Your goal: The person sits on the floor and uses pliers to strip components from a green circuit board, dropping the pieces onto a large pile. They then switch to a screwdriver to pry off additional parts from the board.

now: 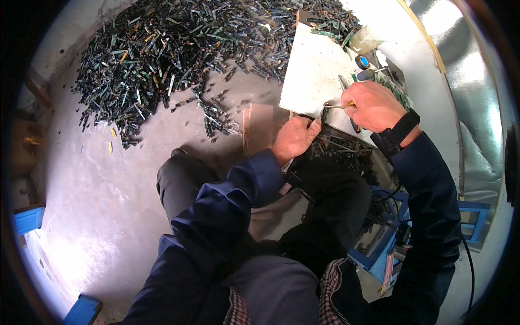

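My left hand (pixel 295 138) is closed at the front edge of a white board (pixel 307 70), pinching a small dark strip (pixel 325 112) that stands up from its fingertips. From the right, my right hand (pixel 376 105) grips a thin-shafted screwdriver (pixel 337 106), its yellow handle mostly hidden in the fist. The screwdriver's tip meets the upper end of the strip; the exact contact is too small to make out. Under the right hand, a tool with a black and orange handle (pixel 355 126) lies partly covered on the board.
A large heap of dark strips (pixel 179 54) spreads over the floor ahead and left. On the board's right are a blue tape roll (pixel 362 62), a dark-handled tool (pixel 366 75) and a translucent cup (pixel 365 40). A blue crate (pixel 379 259) and black cable (pixel 470 265) are at lower right.
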`<state>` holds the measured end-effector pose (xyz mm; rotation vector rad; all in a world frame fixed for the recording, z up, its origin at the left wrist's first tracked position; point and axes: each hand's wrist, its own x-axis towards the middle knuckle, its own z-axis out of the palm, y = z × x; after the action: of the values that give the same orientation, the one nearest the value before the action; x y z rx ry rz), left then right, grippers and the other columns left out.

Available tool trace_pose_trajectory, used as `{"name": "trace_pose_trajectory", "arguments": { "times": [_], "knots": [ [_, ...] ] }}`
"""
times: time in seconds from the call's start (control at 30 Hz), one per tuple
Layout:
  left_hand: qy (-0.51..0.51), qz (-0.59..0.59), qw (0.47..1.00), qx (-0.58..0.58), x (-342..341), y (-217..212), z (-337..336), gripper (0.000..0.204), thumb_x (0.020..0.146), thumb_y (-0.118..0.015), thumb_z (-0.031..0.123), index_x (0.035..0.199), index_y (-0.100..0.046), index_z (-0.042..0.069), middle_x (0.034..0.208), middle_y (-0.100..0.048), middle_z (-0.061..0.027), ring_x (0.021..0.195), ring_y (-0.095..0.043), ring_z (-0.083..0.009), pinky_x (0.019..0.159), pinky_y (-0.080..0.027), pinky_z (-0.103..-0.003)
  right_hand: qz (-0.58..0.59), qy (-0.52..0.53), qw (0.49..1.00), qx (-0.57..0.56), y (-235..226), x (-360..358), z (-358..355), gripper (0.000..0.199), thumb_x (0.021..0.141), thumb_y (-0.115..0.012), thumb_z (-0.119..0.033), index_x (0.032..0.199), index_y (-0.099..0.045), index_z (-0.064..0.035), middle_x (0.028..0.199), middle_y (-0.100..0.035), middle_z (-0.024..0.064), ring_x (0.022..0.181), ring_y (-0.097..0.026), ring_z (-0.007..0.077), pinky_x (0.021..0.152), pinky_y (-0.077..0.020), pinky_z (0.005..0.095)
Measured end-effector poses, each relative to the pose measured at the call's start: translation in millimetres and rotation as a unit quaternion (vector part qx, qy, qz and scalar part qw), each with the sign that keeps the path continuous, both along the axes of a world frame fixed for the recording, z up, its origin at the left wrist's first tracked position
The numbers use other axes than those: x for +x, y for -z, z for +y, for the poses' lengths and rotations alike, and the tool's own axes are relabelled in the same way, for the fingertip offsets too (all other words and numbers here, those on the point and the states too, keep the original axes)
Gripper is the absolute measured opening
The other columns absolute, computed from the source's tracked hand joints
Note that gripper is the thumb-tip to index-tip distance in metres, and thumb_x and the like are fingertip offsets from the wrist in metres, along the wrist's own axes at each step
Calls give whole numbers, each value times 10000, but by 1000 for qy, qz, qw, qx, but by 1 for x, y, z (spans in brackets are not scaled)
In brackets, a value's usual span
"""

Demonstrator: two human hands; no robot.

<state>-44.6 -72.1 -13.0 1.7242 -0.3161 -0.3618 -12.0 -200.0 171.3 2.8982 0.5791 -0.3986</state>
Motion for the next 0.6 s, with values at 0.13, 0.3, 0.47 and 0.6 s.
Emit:
{"name": "trace_pose_trajectory", "arguments": {
  "times": [0.13, 0.3, 0.47, 0.6],
  "knots": [
    [-37, 14, 999, 14, -5, -8, -1, 454, 921, -498, 392, 783, -623, -22, 724, -587, -249, 716, -576, -416, 656, -446, -447, 7, 3, 1000, 17, 0, -2, -6, 92, 739, -591, -102, 751, -670, -56, 742, -642, 168, 783, -622, 357, 706, -488, 438],
    [-30, 26, 999, 31, -5, -10, -1, 455, 890, -563, 411, 811, -641, -31, 707, -601, -232, 679, -607, -360, 637, -468, -421, 45, 14, 999, 15, -9, -2, -14, 119, 740, -573, -90, 782, -675, -46, 758, -640, 172, 784, -621, 358, 714, -487, 434],
    [-41, 27, 996, 75, -8, -18, -6, 413, 882, -562, 398, 798, -653, 3, 735, -620, -220, 727, -609, -384, 672, -476, -432, 57, 11, 998, 37, -10, -2, -17, 135, 744, -577, -99, 807, -684, -47, 793, -647, 185, 802, -624, 362, 737, -490, 423],
    [-49, 35, 995, 84, -9, -19, -4, 424, 910, -518, 394, 798, -651, 6, 754, -624, -221, 754, -607, -401, 690, -478, -445, 91, 51, 994, 45, -4, 2, -14, 145, 756, -585, -111, 829, -686, -38, 805, -650, 187, 819, -623, 367, 747, -489, 423]
  ]
}}
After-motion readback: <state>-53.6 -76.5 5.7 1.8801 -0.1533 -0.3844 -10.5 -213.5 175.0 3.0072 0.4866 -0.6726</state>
